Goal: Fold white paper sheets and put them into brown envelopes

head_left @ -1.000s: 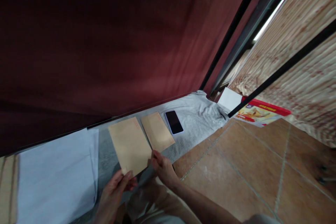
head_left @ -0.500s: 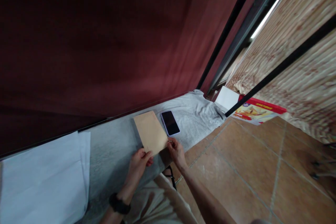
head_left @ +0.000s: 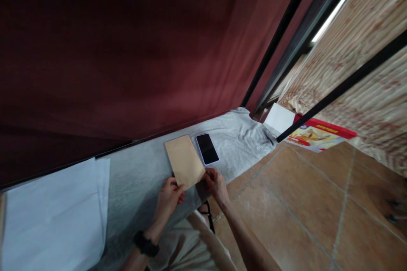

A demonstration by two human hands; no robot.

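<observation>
We pinch the brown envelope by its near corners, left hand at seven o'clock, right hand at five. It lies on the grey cloth, the phone just beside it at two o'clock.

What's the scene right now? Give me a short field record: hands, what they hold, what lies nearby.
left hand: grips near left corner of brown envelope
right hand: pinches envelope's near right corner
envelope: flat on grey cloth
phone: dark screen up, just right of envelope
white paper: on cloth, far left
floor: brown tiles
</observation>
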